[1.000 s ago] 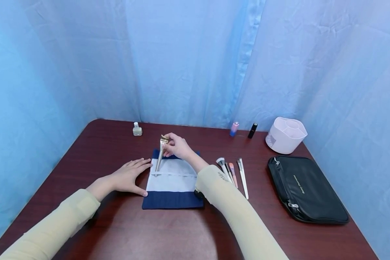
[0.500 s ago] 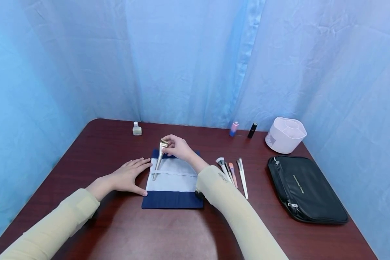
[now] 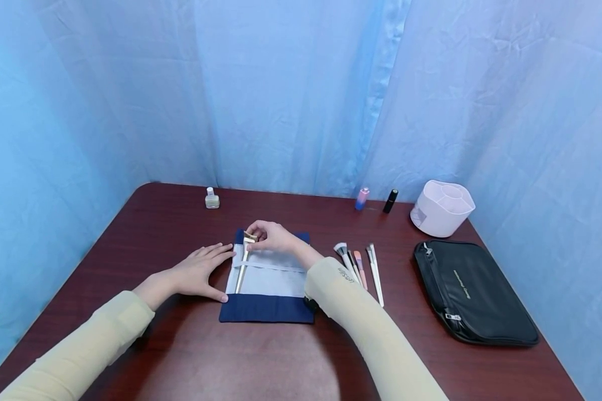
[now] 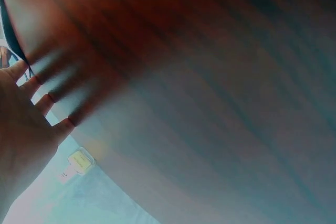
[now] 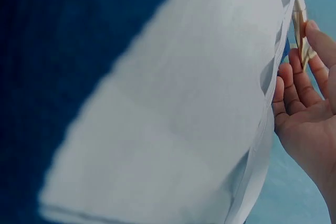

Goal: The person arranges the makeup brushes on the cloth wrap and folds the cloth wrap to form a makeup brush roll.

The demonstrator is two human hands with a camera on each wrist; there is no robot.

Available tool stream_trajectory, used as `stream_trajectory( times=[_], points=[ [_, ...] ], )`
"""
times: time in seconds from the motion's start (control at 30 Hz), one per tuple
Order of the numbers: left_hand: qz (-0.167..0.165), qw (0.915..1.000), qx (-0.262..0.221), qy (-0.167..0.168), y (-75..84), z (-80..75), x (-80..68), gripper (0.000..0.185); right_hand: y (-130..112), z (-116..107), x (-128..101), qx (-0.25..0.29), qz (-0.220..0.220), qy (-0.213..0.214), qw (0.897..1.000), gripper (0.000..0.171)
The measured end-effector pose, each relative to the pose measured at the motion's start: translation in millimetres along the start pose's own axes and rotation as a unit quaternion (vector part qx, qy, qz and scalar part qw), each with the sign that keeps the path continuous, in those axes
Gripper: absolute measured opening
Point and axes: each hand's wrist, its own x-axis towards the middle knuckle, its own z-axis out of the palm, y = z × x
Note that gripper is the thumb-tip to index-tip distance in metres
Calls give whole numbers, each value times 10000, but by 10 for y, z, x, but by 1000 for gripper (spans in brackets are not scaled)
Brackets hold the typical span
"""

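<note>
A navy and pale blue fabric brush roll (image 3: 268, 284) lies flat on the dark red table (image 3: 180, 351). My right hand (image 3: 267, 236) pinches the gold head of a slim metallic tool (image 3: 242, 267), whose handle lies under the roll's elastic strap near the roll's left edge. In the right wrist view the gold head (image 5: 301, 34) shows between my fingers (image 5: 292, 81), above the pale fabric (image 5: 173, 108). My left hand (image 3: 200, 271) rests flat on the table, fingertips at the roll's left edge. The left wrist view shows those straight fingers (image 4: 37, 88) on blurred wood.
Several makeup brushes (image 3: 361, 267) lie right of the roll. A black zipped pouch (image 3: 474, 292) and a pale pink organiser (image 3: 441, 208) sit at the right. A small clear bottle (image 3: 212, 199), a pink tube (image 3: 362, 198) and a black lipstick (image 3: 390, 201) stand along the far edge.
My right hand has lowered the tool from a steep tilt to lying along the roll, its handle sliding toward me under the strap. The left hand has stayed put.
</note>
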Motion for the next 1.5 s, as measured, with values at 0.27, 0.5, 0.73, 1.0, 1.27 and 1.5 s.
stream_trajectory(
  times=[0.27, 0.5, 0.73, 1.0, 1.27, 1.5],
  points=[
    [-27, 10000, 24, 9, 6, 19, -3, 113, -21, 24, -37, -219, -140, -489, 9985, 38],
    [5, 10000, -10, -2, 11, 24, 4, 112, -46, 65, -65, -343, -183, -838, 9957, 30],
    [8, 10000, -27, -38, 15, 25, 2, 110, -65, 73, -87, -528, -194, -905, 9943, 27],
    [-59, 10000, 16, -44, 4, 27, 4, 112, -130, -109, -163, -655, -308, -653, 9952, 32],
    [-36, 10000, 9, -2, -2, 39, -1, 111, -193, -463, -463, -968, -484, -264, 9938, 38],
    [90, 9999, 10, 114, -11, 34, -39, 110, -159, -731, -873, -1316, -483, 9, 9901, 33]
  ],
)
